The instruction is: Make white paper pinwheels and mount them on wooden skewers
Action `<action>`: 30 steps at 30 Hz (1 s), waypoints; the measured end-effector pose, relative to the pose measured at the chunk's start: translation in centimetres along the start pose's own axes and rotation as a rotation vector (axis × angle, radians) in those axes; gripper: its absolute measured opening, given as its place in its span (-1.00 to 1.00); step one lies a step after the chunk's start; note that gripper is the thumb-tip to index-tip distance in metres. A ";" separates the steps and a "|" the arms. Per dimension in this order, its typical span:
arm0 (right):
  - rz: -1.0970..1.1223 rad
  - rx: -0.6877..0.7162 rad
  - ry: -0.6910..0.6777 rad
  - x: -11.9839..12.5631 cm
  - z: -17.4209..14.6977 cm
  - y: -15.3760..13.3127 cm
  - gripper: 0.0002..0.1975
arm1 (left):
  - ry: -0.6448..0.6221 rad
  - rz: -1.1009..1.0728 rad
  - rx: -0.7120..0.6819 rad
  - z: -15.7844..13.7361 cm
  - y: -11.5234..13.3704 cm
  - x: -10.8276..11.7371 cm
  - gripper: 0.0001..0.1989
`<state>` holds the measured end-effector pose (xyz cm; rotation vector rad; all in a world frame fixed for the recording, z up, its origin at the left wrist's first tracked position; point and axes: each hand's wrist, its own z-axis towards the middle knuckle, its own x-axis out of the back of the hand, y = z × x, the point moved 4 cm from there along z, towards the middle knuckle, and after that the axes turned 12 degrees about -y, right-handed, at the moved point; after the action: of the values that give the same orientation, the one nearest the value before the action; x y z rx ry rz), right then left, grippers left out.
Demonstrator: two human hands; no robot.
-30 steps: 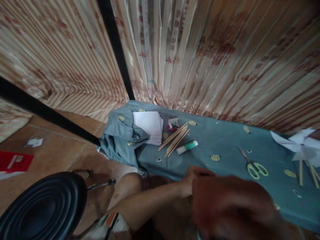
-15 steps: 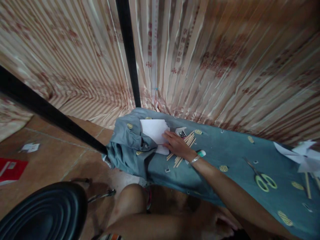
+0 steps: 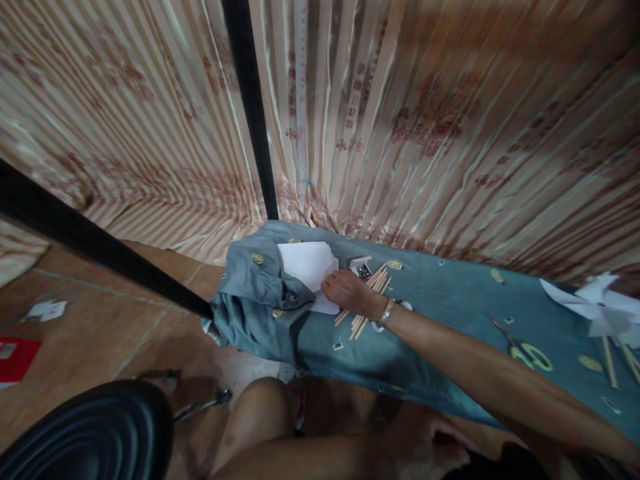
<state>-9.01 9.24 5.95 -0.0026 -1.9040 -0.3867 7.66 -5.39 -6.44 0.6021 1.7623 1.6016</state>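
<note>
A stack of white paper sheets lies on the cloth-covered table, its lower left partly under a fold of cloth. My right hand, with a silver bracelet at the wrist, is at the stack's right edge, its fingers closed in a pinch on the paper. Several wooden sticks lie beside and partly beneath this hand. Just behind them sits a small open box of small dark pieces. A round white item is partly hidden by my wrist. My left hand is low over my lap, dim and blurred, its fingers unclear.
Green-handled scissors lie on the grey-green cloth. A white paper pinwheel on sticks is at the far right. A black stool stands lower left, beneath a black pole. A striped curtain hangs behind.
My right hand's fingers, spread flat on the paper before, have drawn together into a pinch at the stack's edge. The view has shifted slightly. My left hand stays low.
</note>
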 end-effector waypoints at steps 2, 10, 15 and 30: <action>-0.011 0.016 -0.008 0.2 0.0 0.2 -0.74 | 0.065 -0.015 0.079 -0.1 0.2 0.2 -0.62; -0.068 0.066 0.025 2.0 -0.5 1.6 -0.79 | 0.148 -0.049 0.089 -1.0 3.0 0.8 -0.69; -0.130 -0.069 0.091 8.0 -2.6 5.4 -0.73 | 0.180 -0.052 0.127 -1.4 4.8 1.5 -0.74; -0.091 -1.002 0.498 3.0 -29.2 8.3 -0.64 | 0.330 0.632 0.031 -1.1 8.7 7.7 -0.67</action>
<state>18.12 8.76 19.90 -0.4416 -1.0721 -1.2395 0.86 0.66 0.84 1.0326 1.9488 2.2023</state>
